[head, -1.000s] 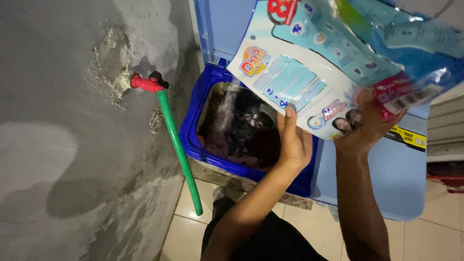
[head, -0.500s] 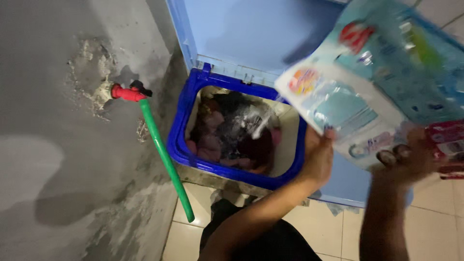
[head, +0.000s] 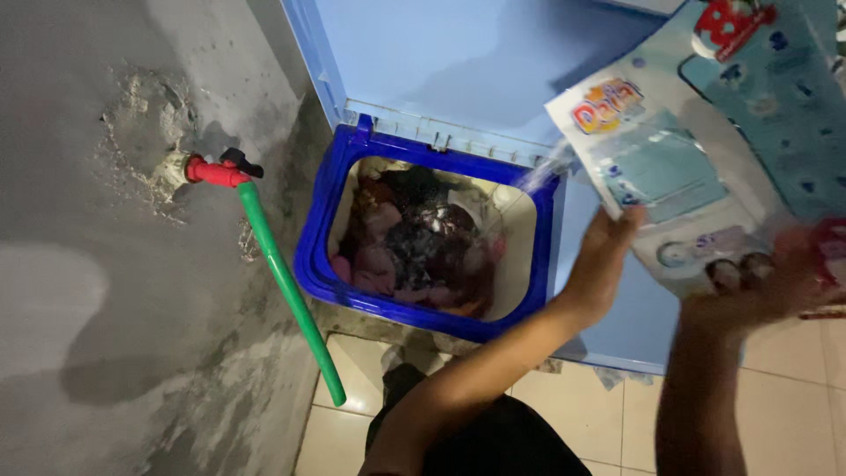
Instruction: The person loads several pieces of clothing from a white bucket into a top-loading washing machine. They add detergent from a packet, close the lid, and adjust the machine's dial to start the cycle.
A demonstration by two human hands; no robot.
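Pale-blue detergent pouch [head: 696, 150] in both hands, tilted over blue-rimmed washer tub [head: 326, 229].

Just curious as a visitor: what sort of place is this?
Probably a home laundry corner: a top-loading washing machine full of clothes, a wall tap with a green hose, and both hands tipping a detergent pouch over it.

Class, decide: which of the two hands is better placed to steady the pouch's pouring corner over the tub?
Left hand: it grips the detergent pouch nearest the open washer tub. The right hand holds the far end.
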